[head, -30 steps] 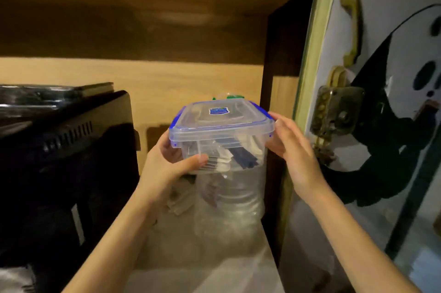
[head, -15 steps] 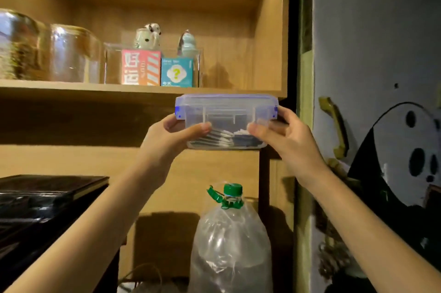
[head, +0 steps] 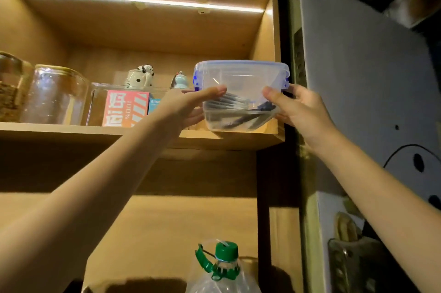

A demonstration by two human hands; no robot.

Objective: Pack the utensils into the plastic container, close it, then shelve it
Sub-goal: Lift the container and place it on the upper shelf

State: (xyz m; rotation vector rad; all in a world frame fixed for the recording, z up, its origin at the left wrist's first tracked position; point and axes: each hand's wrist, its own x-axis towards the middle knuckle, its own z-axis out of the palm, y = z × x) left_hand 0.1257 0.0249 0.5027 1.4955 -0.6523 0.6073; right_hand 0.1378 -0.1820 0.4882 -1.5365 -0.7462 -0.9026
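A person lifts a sealed plastic container (head: 241, 94) onto a lit wooden shelf (head: 71, 129), its base now at the shelf's right end, where half a second ago it was held below the shelf's front edge and a second ago down at waist height above a large water bottle (head: 222, 268). The left hand (head: 188, 107) grasps the container's left side, thumb across its front wall; the right hand (head: 298, 108) grips the right side the same way, so neither has let go. The blue-clipped lid (head: 241, 67) is on, and the utensils (head: 236, 106) show through the clear wall. Whether the base rests on the board or hangs just above it cannot be told. A red box (head: 124, 108) and glass jars (head: 55, 94) stand to the left, leaving this corner free. Shelving looks nearly finished.
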